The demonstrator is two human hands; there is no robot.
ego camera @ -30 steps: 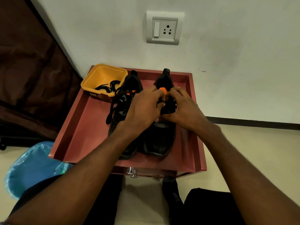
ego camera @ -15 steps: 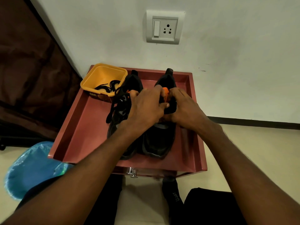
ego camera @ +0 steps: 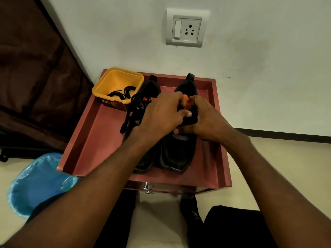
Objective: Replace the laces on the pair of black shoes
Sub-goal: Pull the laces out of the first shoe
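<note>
Two shoes on red tray (white wall behind).

A red desk with raised edges stands against the wall. A yellow tub sits in its far left corner with black laces inside. Two black shoes stand side by side in the middle, the left shoe touching the right shoe, toes pointing to the near edge.
</note>
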